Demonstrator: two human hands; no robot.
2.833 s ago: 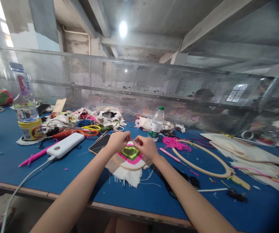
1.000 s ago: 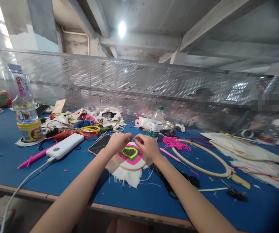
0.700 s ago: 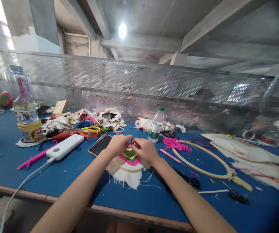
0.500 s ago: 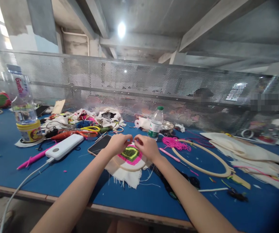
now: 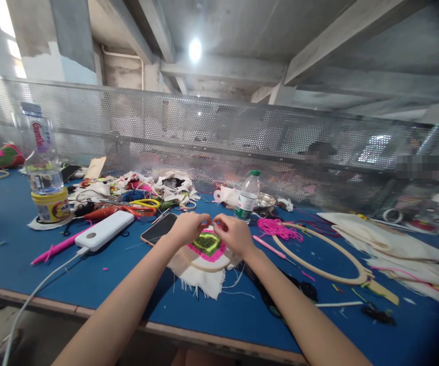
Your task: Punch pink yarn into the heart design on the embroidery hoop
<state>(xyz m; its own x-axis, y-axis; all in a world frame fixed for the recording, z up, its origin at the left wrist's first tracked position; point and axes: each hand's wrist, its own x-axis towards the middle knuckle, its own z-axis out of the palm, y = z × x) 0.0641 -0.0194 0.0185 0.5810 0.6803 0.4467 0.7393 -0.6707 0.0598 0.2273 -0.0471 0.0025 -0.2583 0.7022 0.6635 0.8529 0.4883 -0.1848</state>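
Observation:
Just above a round embroidery hoop [image 5: 198, 268], my left hand [image 5: 188, 227] and my right hand [image 5: 235, 235] face each other with a narrow gap between them. The fingers of each are pinched together; whatever they hold, if anything, is too small to make out. Stretched in the hoop is white cloth [image 5: 207, 285] with a frayed edge, lying on the blue table [image 5: 105, 290]. It carries a tufted patch [image 5: 214, 249] in pink, dark green and yellow-green, partly hidden by my hands. A loose pale thread [image 5: 238, 293] trails off the cloth on the right.
Left of my hands lie a phone [image 5: 158, 230], a white power bank [image 5: 105, 232] with a cable, and a magenta pen-shaped tool [image 5: 57, 249]. Beyond stands a green-capped bottle [image 5: 247, 198]. To the right are pink yarn [image 5: 278, 229], a bare hoop [image 5: 320, 278] and folded cloth [image 5: 375, 239].
The whole view has shifted slightly, so everything appears a little further right and lower. Both hands stay pinched over the hoop, with only slight finger movement.

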